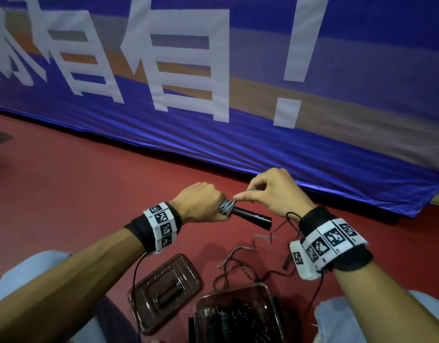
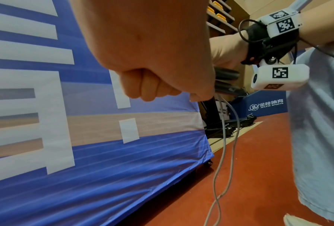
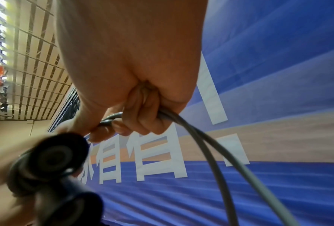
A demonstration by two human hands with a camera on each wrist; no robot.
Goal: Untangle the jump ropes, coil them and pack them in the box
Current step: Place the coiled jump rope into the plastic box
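Above a red, matte floor (image 1: 89, 189), a grey jump rope (image 1: 227, 207) is seen wound in tight turns around a pair of smooth black cylindrical handles (image 1: 250, 217). The handles are clasped at one end in the left hand (image 1: 201, 206), whose fingers are curled into a fist around them. The smooth, round-sectioned grey cord is pinched in the curled fingers of the right hand (image 1: 273, 191), just above the wound turns, and two strands of it are shown hanging in slack curves toward the floor in the wrist views.

Nearer the person than the handles, a clear plastic box (image 1: 238, 315) with rounded corners is set on the floor, dark coiled ropes being visible inside it. Its flat, ribbed lid (image 1: 164, 290) lies just to the left of the box. Thin twisted cords (image 1: 240, 268), dark and pale, are strewn loosely between the box and the handles.

Beyond the handles, a glossy, creased blue banner (image 1: 263, 144) with large white characters is stretched along the floor's edge.
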